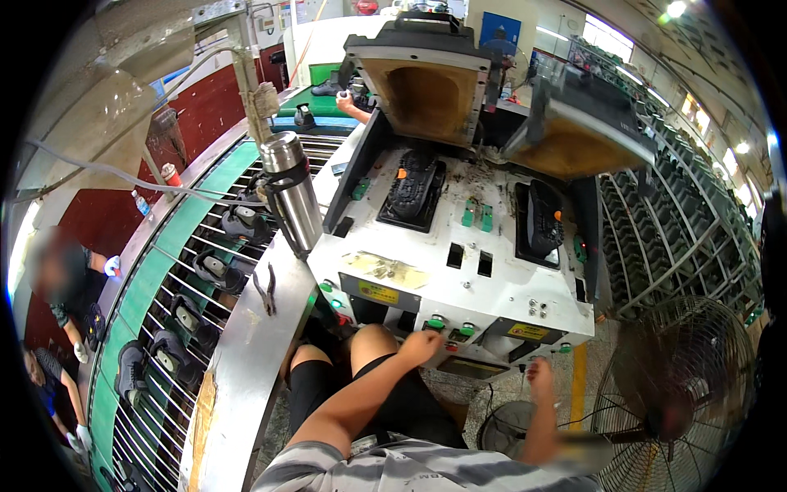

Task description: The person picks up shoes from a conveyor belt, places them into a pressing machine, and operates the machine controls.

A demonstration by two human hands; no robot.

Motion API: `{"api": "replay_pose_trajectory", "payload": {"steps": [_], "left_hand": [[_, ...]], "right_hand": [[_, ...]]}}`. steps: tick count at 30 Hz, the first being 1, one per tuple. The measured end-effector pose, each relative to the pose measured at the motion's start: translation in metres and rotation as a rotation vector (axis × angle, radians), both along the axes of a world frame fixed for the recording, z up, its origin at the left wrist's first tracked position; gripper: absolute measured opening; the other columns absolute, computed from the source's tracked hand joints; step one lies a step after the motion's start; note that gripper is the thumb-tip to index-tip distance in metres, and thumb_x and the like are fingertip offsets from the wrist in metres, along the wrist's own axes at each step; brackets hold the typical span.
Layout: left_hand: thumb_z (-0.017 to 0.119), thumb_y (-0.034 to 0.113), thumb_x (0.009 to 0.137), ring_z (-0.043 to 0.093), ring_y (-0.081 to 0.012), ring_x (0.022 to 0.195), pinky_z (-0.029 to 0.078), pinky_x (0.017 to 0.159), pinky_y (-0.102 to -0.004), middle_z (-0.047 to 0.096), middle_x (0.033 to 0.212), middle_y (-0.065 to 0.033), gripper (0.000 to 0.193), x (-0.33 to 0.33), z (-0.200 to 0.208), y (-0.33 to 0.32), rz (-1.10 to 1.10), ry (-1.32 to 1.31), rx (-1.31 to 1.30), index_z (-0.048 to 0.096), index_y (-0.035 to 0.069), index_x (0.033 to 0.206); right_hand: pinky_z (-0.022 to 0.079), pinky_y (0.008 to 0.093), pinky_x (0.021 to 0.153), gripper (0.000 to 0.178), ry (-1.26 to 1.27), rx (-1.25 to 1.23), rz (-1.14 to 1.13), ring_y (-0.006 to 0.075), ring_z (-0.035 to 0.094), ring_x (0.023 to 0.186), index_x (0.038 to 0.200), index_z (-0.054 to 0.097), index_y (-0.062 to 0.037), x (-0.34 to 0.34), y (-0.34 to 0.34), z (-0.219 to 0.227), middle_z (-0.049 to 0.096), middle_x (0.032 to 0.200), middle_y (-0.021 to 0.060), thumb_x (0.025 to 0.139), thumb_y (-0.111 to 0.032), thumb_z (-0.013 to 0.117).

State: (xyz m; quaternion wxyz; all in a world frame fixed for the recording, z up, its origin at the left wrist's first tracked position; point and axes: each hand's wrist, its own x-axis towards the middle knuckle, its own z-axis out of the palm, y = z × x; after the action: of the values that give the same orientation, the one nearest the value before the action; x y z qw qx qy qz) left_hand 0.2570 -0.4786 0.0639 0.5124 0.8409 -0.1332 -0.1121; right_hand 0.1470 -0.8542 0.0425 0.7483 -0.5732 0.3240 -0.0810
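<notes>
Two black shoes, head view, both on the white press machine (426, 239). Left-side shoe (412, 187): on a dark base plate beneath the left lid (430, 92), which stands raised; lugged texture uppermost, orange patch near its far end. Right-side shoe (543, 221): on a similar plate at right, near the right lid (578, 138), also raised; small orange patch on its right edge.

Handling, by judgement: light for their bulk; stiff, grippy sole, softer upper; not fragile. Best hold: around the middle or the heel end, clear of the plate edges.

Left hand (420, 348): at the machine's near face, just beside a green button (435, 322); fingers curled, but contact or any grip cannot be told.

Right hand (539, 371): near the machine's right near corner, lower than the panel; fingers look drawn in, nothing seen in them; exact closure cannot be told.

One steel flask (305, 209), dark-handled, upright at the machine's left. One dark plier-like tool (268, 291), on the metal surface (242, 361) at left. Several shoes on a rod rack (156, 426), farther left. One large caged fan (672, 377), near right. One co-worker's gloved hand (112, 266), far left.
</notes>
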Motion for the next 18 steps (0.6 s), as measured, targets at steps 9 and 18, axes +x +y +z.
{"api": "replay_pose_trajectory", "payload": {"steps": [9, 18], "left_hand": [[0.057, 0.026, 0.085, 0.063, -0.0397, 0.074, 0.05, 0.066, -0.045, 0.064, 0.075, -0.0211, 0.027, -0.082, -0.017, 0.284, 0.962, -0.091, 0.22, 0.067, 0.002, 0.079], [0.06, 0.013, 0.083, 0.051, -0.0121, 0.052, 0.041, 0.052, -0.0289, 0.053, 0.052, -0.0059, 0.025, -0.328, -0.086, 0.393, 1.479, 0.039, -0.336, 0.06, -0.002, 0.062]], "right_hand": [[0.049, 0.0399, 0.067, 0.016, -0.914, -1.101, 0.514, 0.0346, 0.059, 0.073, 0.083, 0.059, -0.0026, 0.117, 0.296, 0.12, 0.06, 0.078, 0.0141, 0.071, -0.008, 0.069], [0.045, 0.0452, 0.094, 0.062, -0.72, -1.615, 0.187, 0.0383, 0.056, 0.104, 0.124, 0.05, -0.002, 0.407, 0.427, 0.218, 0.058, 0.11, 0.0206, 0.069, -0.024, 0.065]]}}
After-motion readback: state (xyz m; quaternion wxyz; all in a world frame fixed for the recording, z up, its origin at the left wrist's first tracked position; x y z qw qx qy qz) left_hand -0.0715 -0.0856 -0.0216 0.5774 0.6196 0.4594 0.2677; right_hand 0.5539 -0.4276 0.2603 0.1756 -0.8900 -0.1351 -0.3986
